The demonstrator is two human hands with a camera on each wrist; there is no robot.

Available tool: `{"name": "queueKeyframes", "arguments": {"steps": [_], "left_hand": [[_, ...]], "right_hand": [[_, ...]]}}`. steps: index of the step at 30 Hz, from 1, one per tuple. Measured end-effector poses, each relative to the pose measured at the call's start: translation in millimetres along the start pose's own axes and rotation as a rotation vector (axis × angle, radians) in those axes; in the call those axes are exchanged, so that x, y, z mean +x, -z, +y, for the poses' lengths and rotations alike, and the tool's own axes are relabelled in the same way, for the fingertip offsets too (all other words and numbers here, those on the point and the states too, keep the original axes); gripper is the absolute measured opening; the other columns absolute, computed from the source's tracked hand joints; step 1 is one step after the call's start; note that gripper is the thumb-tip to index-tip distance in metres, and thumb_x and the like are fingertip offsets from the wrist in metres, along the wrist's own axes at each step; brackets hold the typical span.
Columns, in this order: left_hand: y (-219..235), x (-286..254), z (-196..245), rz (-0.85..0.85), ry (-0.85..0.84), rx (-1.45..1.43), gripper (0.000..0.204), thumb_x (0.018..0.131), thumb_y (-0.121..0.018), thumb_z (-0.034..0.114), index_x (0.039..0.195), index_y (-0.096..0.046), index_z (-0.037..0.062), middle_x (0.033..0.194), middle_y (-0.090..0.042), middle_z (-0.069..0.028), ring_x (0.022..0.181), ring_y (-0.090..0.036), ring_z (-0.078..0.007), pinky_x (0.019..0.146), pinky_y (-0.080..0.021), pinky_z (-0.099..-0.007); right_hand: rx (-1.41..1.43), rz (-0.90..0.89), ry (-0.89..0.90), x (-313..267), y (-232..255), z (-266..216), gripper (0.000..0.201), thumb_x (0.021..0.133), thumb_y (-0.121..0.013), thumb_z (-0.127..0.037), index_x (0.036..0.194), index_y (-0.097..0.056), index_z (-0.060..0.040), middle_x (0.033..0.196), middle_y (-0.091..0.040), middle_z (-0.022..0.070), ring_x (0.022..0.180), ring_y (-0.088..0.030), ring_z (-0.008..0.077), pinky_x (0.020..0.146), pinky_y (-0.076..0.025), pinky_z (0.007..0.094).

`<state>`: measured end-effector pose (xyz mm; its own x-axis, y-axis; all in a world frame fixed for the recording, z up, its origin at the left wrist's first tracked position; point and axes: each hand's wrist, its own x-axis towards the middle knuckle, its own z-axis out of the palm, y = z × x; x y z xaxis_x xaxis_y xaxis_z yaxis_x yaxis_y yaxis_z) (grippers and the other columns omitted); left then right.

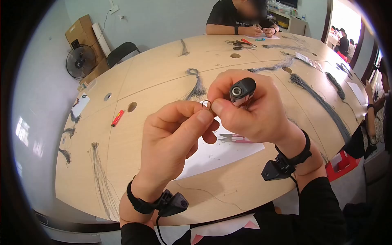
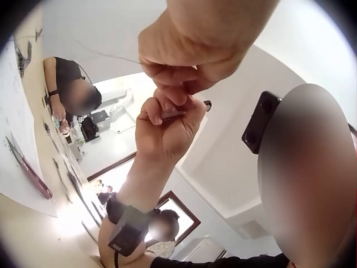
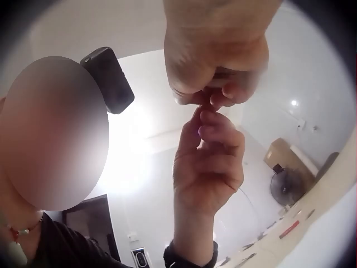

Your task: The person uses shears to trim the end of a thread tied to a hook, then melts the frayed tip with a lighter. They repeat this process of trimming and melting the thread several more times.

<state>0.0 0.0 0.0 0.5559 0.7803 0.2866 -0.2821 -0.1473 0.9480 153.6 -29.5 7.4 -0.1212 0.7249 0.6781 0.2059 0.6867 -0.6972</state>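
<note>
Above a white sheet (image 1: 212, 153), the left hand (image 1: 173, 134) pinches a small dark loop of cord (image 1: 207, 103) between thumb and index finger. The right hand (image 1: 253, 108) touches the left fingertips at the loop, its fingers curled round a black-ended lighter-like object (image 1: 243, 90). In the left wrist view, the left hand (image 2: 187, 53) and right hand (image 2: 167, 131) meet, and a thin thread (image 2: 109, 54) trails from the left one. The right wrist view shows the right hand (image 3: 215, 64) above the left hand (image 3: 206, 162); the loop cannot be made out there.
Pink-handled snips (image 1: 234, 138) lie on the sheet below the hands. Around the wooden table (image 1: 151, 77) are bundles of dark cord (image 1: 320, 102), a red lighter (image 1: 118, 118) and scissors (image 1: 239, 44). Across the table sits a person in black (image 1: 222, 16); a red bin (image 1: 342, 164) stands at right.
</note>
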Motion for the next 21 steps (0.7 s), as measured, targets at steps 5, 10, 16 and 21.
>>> {"name": "queueKeyframes", "arguments": {"steps": [5,10,16,21], "left_hand": [[2.0,1.8,5.4,-0.001,0.111,-0.207,0.013,0.077,-0.051,0.013,0.079,-0.053,0.0008,0.069,-0.056,-0.0077,0.054,-0.053,-0.0097,0.033,-0.026,-0.0137],[4.0,3.4,4.4,-0.007,0.091,-0.224,0.012,0.077,-0.051,0.013,0.078,-0.053,0.0015,0.068,-0.056,-0.0075,0.053,-0.052,-0.0095,0.033,-0.025,-0.0139],[0.8,1.9,2.1,0.013,0.083,-0.135,0.011,0.075,-0.053,0.013,0.077,-0.053,0.0014,0.067,-0.056,-0.0076,0.052,-0.052,-0.009,0.033,-0.026,-0.0136],[-1.5,2.6,1.2,0.023,0.074,-0.129,0.011,0.076,-0.053,0.013,0.077,-0.054,0.0013,0.067,-0.055,-0.0071,0.053,-0.052,-0.0087,0.034,-0.026,-0.014]], "right_hand": [[0.158,0.056,-0.193,1.1,0.2,-0.3,0.006,0.069,-0.052,-0.006,0.066,-0.05,-0.0022,0.055,-0.046,-0.0019,0.05,-0.037,0.0026,0.044,-0.032,0.017],[-0.15,0.094,0.07,1.8,4.1,3.5,0.005,0.068,-0.053,-0.004,0.071,-0.052,-0.0002,0.06,-0.05,0.0006,0.053,-0.043,0.0049,0.047,-0.035,0.0184],[-0.24,0.03,0.169,0.7,-0.1,0.7,0.005,0.067,-0.052,0.0,0.071,-0.052,0.0007,0.062,-0.051,0.0032,0.054,-0.047,0.0067,0.05,-0.038,0.0183],[-0.47,0.016,0.292,4.8,8.5,6.6,0.007,0.064,-0.051,0.002,0.071,-0.049,0.0006,0.062,-0.048,0.0063,0.052,-0.046,0.0097,0.048,-0.038,0.0192]]}}
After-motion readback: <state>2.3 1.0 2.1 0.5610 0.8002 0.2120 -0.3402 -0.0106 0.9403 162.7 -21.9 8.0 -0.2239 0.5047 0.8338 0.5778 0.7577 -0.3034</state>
